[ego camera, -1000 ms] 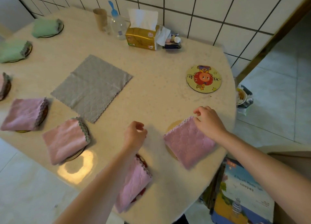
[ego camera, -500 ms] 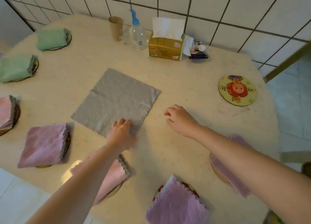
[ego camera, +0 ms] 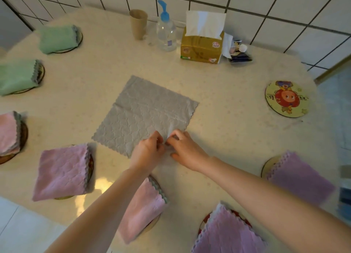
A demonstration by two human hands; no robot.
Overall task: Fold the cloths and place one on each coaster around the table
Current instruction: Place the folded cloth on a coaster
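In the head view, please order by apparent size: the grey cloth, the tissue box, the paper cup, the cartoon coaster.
1. grey cloth
2. tissue box and cartoon coaster: they look alike, so I do not rank them.
3. paper cup

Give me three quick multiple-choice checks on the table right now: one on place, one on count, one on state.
1. Where is the bare coaster?
A. far right of the table
B. by the green cloths
C. under the tissue box

2. How many folded green cloths are in view?
A. one
B. two
C. four

3. The grey cloth is:
A. spread flat, near corner pinched by both hands
B. folded on a coaster
C. hanging off the table

Answers:
1 A: the bare coaster lies uncovered at far right.
2 B: two green cloths sit far left.
3 A: the grey cloth lies open; left hand and right hand pinch its near corner.
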